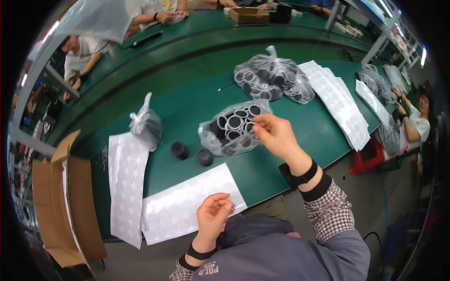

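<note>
My right hand (277, 135) is at the right side of an opened clear plastic bag (213, 144) full of black discs with pale grey rims. Its thumb and index finger close at the edge of one rimmed disc (250, 127) on the pile. Lower down, my left hand (214, 215) hovers over the right part of a white sheet of round stickers (180, 206). Its fingers are loosely curled, thumb and index a little apart, with nothing visible between them. Two short stacks of black round parts, one stack (179, 150) and another stack (205, 157), stand between bag and sheet.
More sticker sheets (125, 187) lie at left beside a knotted plastic bag (146, 124). Another filled bag (272, 77) and further sheets (335, 103) sit at the far right. An open cardboard box (79, 201) stands left of the table. Co-workers sit beyond and at right, near a red stool (367, 158).
</note>
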The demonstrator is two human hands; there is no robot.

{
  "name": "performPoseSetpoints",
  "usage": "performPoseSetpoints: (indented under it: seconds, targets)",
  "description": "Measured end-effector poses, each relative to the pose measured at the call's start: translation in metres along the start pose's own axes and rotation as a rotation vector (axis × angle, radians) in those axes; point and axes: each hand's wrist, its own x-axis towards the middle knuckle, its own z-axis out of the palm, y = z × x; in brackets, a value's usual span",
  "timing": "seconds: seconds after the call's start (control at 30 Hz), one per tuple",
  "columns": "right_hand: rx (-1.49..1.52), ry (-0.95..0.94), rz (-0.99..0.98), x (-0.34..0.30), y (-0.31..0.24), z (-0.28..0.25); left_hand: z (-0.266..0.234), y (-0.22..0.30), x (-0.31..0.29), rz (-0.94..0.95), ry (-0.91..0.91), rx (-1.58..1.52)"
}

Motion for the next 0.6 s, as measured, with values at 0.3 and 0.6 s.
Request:
performPoseSetpoints:
  seconds: [0.3, 0.6]
  targets:
    - [-0.296, -0.41, -0.366, 0.005, -0.036, 0.076, -0.009, 0.002, 0.0, -0.029, 0.002, 0.077]
    - [-0.428, -0.389, -0.24, 0.001, -0.036, 0.097, 0.008, 0.042, 0.019, 0.22, 0.102, 0.066]
